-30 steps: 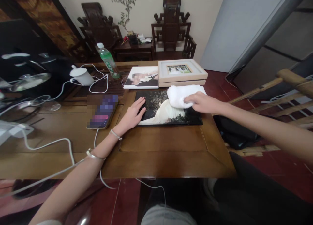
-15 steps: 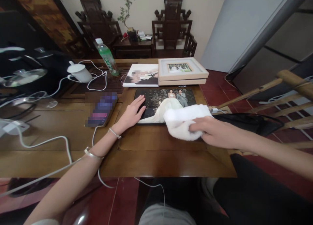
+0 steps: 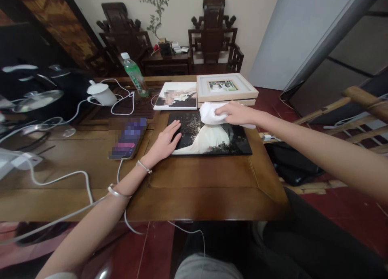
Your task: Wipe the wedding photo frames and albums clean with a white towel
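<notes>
A dark photo panel (image 3: pixel 194 139) with a wide white gown printed on it lies flat on the wooden table (image 3: pixel 200 190). My left hand (image 3: pixel 166 140) rests with its fingers stretched out on the panel's left edge. In my right hand (image 3: pixel 235 112) is a bunched white cloth (image 3: pixel 209 113), pressed on the panel's far part. The cloth and hand cover the panel's upper right, hiding the printed figures there. Just behind stand a white-edged photo panel (image 3: pixel 182 104) and, to its right, a pale wooden picture frame (image 3: pixel 253 94) stacked on another.
Left of my arm lies a phone (image 3: pixel 129 139) with a white cable (image 3: pixel 119 172) plugged in. Further back are a green-labelled bottle (image 3: pixel 135 76), a white lidded cup (image 3: pixel 103 95) and a dark pot (image 3: pixel 39 103). A wooden chair (image 3: pixel 363 99) stands at the right.
My right hand has moved the cloth away from me, from the panel's near right corner to its far edge. That near corner now shows. My left hand stays on the left edge.
</notes>
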